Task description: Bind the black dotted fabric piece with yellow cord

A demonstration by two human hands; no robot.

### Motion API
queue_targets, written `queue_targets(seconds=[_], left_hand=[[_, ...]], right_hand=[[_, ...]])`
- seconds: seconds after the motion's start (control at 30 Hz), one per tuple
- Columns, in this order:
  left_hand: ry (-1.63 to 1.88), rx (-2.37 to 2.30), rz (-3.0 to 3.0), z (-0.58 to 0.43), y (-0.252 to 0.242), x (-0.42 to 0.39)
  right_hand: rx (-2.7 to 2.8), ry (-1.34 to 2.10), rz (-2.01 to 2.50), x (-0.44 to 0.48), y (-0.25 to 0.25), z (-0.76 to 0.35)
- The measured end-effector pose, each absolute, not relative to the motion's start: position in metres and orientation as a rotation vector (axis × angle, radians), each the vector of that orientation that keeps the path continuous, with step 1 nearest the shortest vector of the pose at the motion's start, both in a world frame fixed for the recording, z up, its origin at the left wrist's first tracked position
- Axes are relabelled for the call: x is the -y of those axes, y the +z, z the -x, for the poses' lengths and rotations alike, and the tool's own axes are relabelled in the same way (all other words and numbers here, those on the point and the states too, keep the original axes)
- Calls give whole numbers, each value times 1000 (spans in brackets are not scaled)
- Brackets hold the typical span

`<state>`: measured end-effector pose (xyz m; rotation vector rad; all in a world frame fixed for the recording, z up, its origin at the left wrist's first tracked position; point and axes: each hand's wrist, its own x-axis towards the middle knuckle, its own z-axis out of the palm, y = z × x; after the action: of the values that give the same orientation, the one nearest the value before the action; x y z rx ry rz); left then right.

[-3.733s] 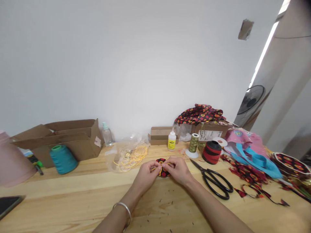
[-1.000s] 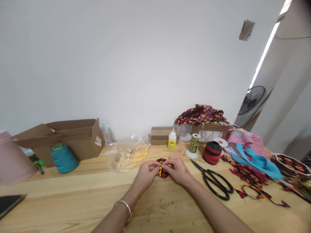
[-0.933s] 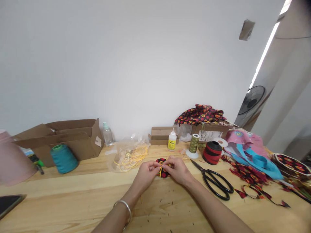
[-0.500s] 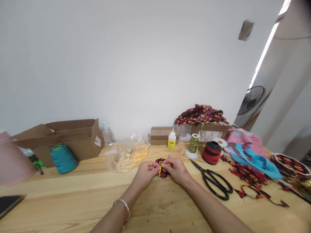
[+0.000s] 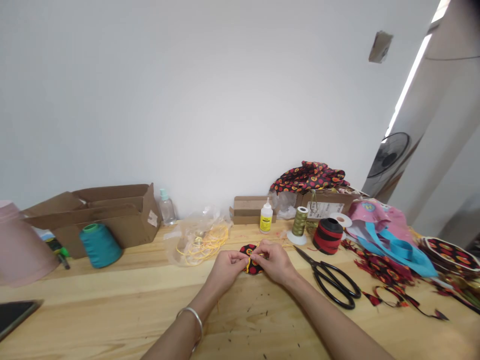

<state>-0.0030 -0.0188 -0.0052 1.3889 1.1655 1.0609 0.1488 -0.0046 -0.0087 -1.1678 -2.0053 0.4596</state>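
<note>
A small round piece of dark fabric with a red and orange print (image 5: 255, 269) lies at the middle of the table, partly covered by my fingers. Across it runs a yellow cord (image 5: 248, 265). My left hand (image 5: 229, 267) comes from the left, thumb and forefinger pinched on the cord. From the other side my right hand (image 5: 273, 261) pinches at the same spot, its fingertips nearly touching those of the left. Exactly how the cord sits between the fingertips is too small to tell. Large black-handled scissors (image 5: 332, 277) lie right of my right hand.
Behind the hands stand a glue bottle (image 5: 266, 218), an olive thread spool (image 5: 300, 222) and a red-black spool (image 5: 327, 236). Tangled yellow cord (image 5: 210, 244) lies in plastic at left. Further left are a teal thread cone (image 5: 99, 246) and cardboard box (image 5: 112, 220). Fabric scraps (image 5: 390, 267) crowd the right.
Both hands keep pinching at the cord over the fabric piece, with barely any finger movement. The whole view has shifted very slightly.
</note>
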Motion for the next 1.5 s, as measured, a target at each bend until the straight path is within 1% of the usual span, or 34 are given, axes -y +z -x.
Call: queue_targets(seconds=[0.47,0.73,1.5], left_hand=[[1116,-1302,-1564,2,-13,17],[1023,-1125,-1389,-5,-8,23],[1062,-1204,-1414,-3,-6,22]], right_hand=[[2048,431,1157,4,-6,-152],[2020,430,1183,2,-4,-155],[2014,394,1188,1,-6,-156]])
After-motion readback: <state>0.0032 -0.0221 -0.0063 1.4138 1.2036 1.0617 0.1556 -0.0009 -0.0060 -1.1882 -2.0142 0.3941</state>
